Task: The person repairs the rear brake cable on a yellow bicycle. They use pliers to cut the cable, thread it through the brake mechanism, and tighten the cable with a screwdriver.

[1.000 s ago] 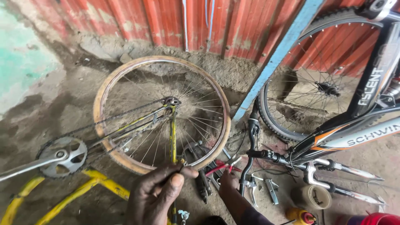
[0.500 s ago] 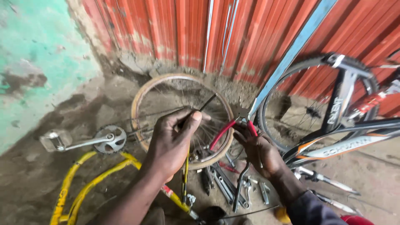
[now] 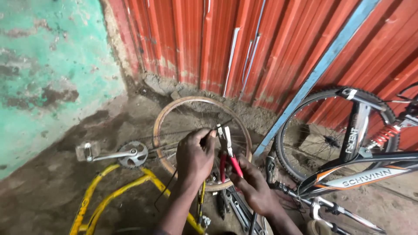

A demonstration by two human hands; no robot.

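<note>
Over the bare rusty wheel rim [image 3: 174, 109] on the dirt floor, the left hand [image 3: 194, 157] pinched a thin black cable [image 3: 216, 130] between fingertips, and the right hand [image 3: 252, 185] squeezed the red-handled pliers [image 3: 227, 146], jaws up beside that cable; yellow bike frame [image 3: 98, 191] lay lower left, black bicycle [image 3: 357, 174] to the right

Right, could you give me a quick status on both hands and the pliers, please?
Left hand pinching a thin cable. Right hand gripping red-handled pliers, jaws up by the cable. Bare rim just behind, tools on the ground below.
</note>
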